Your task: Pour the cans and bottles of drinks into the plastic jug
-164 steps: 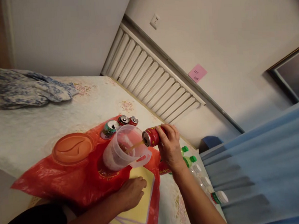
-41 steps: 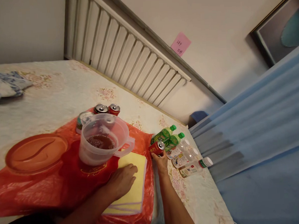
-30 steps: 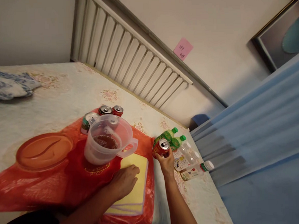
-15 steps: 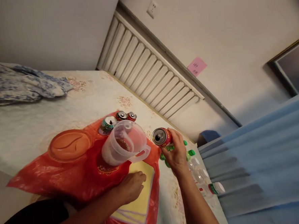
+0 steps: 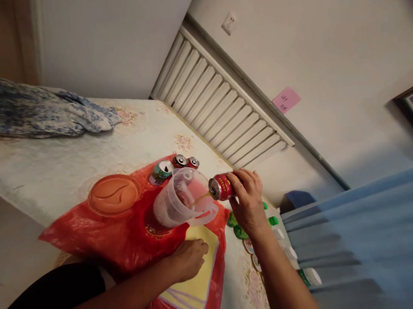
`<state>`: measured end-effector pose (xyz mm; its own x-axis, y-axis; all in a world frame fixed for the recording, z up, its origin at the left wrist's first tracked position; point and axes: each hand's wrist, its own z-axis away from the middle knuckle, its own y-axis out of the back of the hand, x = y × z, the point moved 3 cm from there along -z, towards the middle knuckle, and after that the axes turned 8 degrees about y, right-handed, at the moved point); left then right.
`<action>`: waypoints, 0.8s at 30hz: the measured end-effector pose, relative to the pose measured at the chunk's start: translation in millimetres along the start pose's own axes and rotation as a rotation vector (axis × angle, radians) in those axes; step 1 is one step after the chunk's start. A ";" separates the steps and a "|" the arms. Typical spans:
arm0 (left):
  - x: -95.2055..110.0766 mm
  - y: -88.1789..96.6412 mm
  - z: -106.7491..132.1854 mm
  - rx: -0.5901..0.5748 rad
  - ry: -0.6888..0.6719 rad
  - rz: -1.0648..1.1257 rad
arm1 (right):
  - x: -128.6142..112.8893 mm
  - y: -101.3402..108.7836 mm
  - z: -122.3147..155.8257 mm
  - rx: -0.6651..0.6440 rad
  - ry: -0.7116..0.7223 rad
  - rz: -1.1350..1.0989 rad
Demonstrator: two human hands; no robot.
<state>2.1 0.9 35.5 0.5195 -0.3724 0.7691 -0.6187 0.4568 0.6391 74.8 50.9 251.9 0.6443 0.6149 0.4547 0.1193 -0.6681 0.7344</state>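
Observation:
My right hand (image 5: 248, 198) grips a red drink can (image 5: 224, 187), tipped to the left. A thin brownish stream runs from its mouth into a clear plastic pitcher (image 5: 168, 208). The pitcher holds some dark liquid and stands on a red plastic bag (image 5: 120, 239). My left hand (image 5: 190, 260) rests on a folded yellow cloth (image 5: 208, 261) in front of the pitcher, its fingers loosely bent and apart, holding nothing. An orange lid (image 5: 114, 193) lies left of the pitcher. Behind it stand a green opened can (image 5: 161, 171) and two smaller cans (image 5: 180, 161).
Bottles with green caps (image 5: 273, 221) and white caps (image 5: 314, 276) line the table's right side, partly behind my right arm. A blue-white patterned cloth (image 5: 50, 110) lies at the far left. A radiator (image 5: 217, 98) runs along the wall, and a blue curtain (image 5: 372, 237) hangs at the right.
My right hand has tilted the red can over the pitcher's rim, and liquid now streams out. My left hand stays on the yellow cloth. The whole view has shifted slightly.

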 end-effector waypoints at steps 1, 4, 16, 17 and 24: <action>0.6 0.9 0.4 0.004 -0.006 -0.015 | -0.1 0.7 -1.2 -0.001 0.011 0.014; 2.1 2.9 1.6 0.013 -0.018 -0.046 | 0.0 2.9 -5.1 0.003 0.059 0.052; 0.9 0.9 0.1 0.023 -0.030 -0.065 | -4.6 13.3 -19.1 -0.025 0.132 0.089; 0.3 0.4 -0.2 0.025 -0.029 -0.066 | -4.9 13.3 -19.4 -0.026 0.135 0.090; 0.2 -0.7 0.1 0.030 -0.019 -0.065 | -6.2 11.7 -18.6 -0.029 0.158 0.092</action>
<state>2.6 0.4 35.2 0.5482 -0.4160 0.7255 -0.6016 0.4064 0.6877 58.2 47.0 267.0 0.5248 0.6110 0.5927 0.0420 -0.7140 0.6988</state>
